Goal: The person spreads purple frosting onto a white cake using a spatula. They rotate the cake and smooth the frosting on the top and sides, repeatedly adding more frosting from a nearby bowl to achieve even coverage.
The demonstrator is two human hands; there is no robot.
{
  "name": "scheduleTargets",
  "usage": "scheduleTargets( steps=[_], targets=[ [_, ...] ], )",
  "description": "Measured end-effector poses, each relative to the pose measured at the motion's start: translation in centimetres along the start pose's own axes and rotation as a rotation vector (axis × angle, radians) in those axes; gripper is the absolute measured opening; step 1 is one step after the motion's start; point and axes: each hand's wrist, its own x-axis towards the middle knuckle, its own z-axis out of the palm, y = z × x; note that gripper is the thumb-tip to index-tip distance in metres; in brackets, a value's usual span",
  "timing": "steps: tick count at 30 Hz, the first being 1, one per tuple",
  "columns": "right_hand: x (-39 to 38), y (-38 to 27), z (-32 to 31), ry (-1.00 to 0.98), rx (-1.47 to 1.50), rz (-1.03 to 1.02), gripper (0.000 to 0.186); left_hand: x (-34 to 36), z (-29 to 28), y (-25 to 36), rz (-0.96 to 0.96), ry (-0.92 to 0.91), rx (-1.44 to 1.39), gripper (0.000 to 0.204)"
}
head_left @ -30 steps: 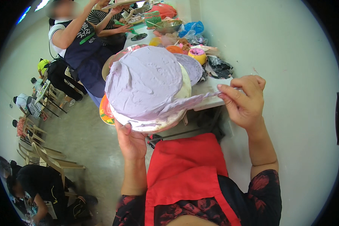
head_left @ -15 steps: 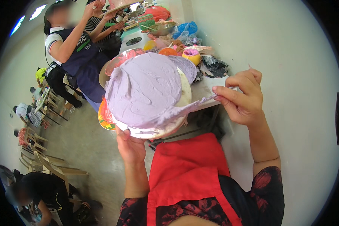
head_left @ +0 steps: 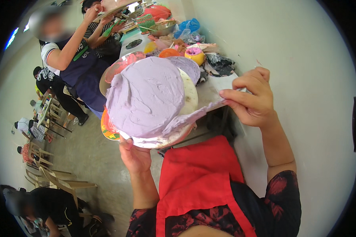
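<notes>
A round cake (head_left: 142,94) thickly coated in lilac cream sits on a white round board (head_left: 189,91), which my left hand (head_left: 134,156) grips at its near edge. My right hand (head_left: 249,96) pinches the end of a cream-covered spatula (head_left: 195,118) whose blade lies against the cake's right front edge, lilac cream bunched along it. Just behind the cake are a lilac-smeared disc (head_left: 190,67), a pink-smeared dish (head_left: 124,63) and an orange-yellow patterned plate (head_left: 106,128), partly hidden.
The cluttered table (head_left: 213,89) holds a pink-topped yellow container (head_left: 195,55), bags and a bowl (head_left: 162,33). A white wall (head_left: 316,79) stands right. At left, a co-worker in a navy apron (head_left: 79,79) raises both arms. Other people and plastic chairs (head_left: 67,183) line the floor.
My right hand with the spatula has moved a little leftward and up in view. The cake and left hand appear slightly lower, the cake also further left. The surroundings shift leftward as the view moves.
</notes>
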Motion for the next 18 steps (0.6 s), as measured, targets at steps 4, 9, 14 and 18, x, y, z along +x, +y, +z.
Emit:
scheduleTargets(
  steps=[4, 9, 14, 18],
  targets=[
    [-0.3, 1.3, 0.9, 0.004, 0.018, 0.033, 0.024, 0.0, -1.3, -0.5, 0.011, -0.036, -0.065, 0.067],
    [-1.0, 3.2, 0.3, 0.036, 0.007, 0.151, 0.017, -0.1, -3.7, 1.0, 0.027, -0.050, -0.152, 0.064],
    [-0.6, 4.3, 0.7, 0.087, 0.263, 0.703, 0.024, 0.0, -2.9, 2.5, 0.129, -0.034, -0.307, 0.073],
    [0.0, 5.5, 1.3, -0.107, 0.068, 0.686, 0.024, 0.7, -2.3, 1.8, 0.102, -0.046, -0.423, 0.077]
  ],
)
